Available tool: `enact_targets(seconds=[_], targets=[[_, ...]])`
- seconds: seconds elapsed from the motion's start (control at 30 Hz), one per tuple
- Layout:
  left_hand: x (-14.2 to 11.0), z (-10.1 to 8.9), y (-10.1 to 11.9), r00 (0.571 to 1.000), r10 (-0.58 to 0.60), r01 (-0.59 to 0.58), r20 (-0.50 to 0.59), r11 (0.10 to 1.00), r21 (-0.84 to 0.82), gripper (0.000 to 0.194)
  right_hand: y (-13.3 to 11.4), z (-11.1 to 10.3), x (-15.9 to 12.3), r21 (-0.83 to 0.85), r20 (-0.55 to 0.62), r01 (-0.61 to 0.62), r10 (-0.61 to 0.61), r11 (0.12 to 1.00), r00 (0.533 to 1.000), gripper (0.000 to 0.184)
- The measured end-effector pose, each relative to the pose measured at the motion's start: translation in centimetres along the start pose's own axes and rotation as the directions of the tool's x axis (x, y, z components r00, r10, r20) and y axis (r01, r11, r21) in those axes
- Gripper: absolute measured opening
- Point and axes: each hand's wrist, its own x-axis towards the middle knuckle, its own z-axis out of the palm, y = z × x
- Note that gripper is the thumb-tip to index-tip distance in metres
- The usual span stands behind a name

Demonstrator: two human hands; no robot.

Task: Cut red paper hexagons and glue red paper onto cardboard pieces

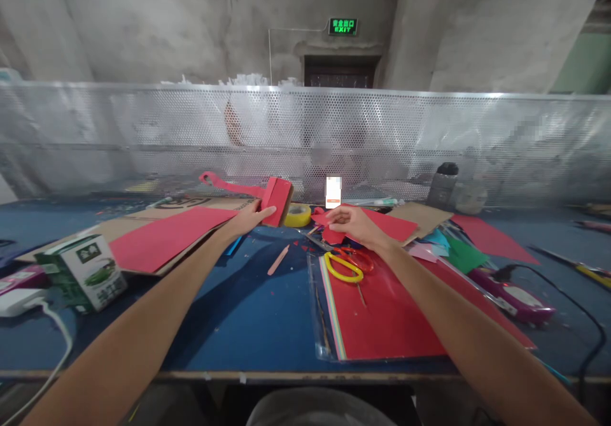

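My left hand [251, 218] is closed around a small cardboard box covered in red paper [277, 201]. A red paper strip [229, 185] trails from it to the left and curls at its end. Over red paper scraps [333, 235] is my right hand [352, 223], its fingers loosely bent and a gap showing between thumb and fingers. Just below it lie scissors with yellow and red handles [344, 269], on a clear sleeve of coloured paper topped by red sheets [391, 314]. A roll of yellow tape [298, 215] stands between my hands.
A pink pen-like stick [278, 260] lies on the blue table [238, 324]. At left are a green-and-white drink carton [86, 272] and red paper on cardboard [167, 238]. A lit phone [333, 191] stands ahead. Right: a dark bottle [443, 184], purple device [518, 295] and cutter [580, 267].
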Motion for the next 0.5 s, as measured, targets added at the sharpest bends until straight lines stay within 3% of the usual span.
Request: enact_targets(seconds=[0.17,0.33,0.5], targets=[[-0.1,0.2,-0.5,0.988,0.135,-0.137,0.075,0.99,0.019,0.073,-0.7,0.0,-0.2,-0.07,-0.023,0.009,-0.01,0.998,1.0,0.026],[-0.5,0.6,-1.1,0.922,0.32,-0.317,0.218,0.947,-0.05,0.085,-2.3,0.4,-0.6,-0.078,-0.003,0.058,-0.058,0.995,0.998,0.026],[-0.4,1.1,-1.9,0.866,0.391,-0.386,0.312,0.919,-0.08,0.091,-3.9,1.5,-0.8,0.003,-0.025,0.175,-0.175,0.985,0.984,0.031]])
